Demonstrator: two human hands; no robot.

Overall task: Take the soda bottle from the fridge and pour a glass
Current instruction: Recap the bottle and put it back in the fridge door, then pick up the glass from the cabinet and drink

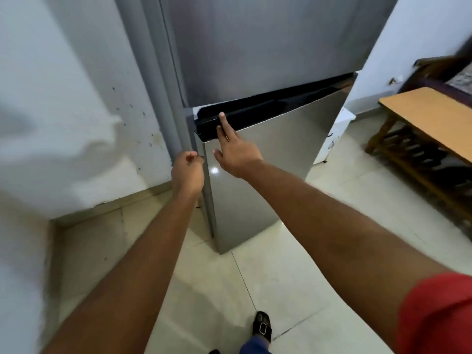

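Sandal and a blue trouser leg are showing at the bottom edge, planted on the pale tiled floor; the rest of the person is cut off below the frame. A red sleeve is filling the lower right corner, and two bare forearms are stretching forward from there and from the lower left.

The left hand is curling at the left edge of the fridge's lower door, its fingers bent in toward the door edge; whether they are actually gripping the edge cannot be told, since the fingertips are turned away from the camera. The right hand is lying spread open against the upper left of that door, with the index finger reaching up across the black handle strip along the door's top. It is holding nothing.

The lower door is standing slightly ajar, its top swung out from the grey upper door, but the gap is showing only darkness. The soda bottle is nowhere to be seen, and the fridge interior is hidden.

The white wall on the left is smeared by motion blur. On the right, a wooden table is running out of the frame, with a white object partly hidden behind the fridge.
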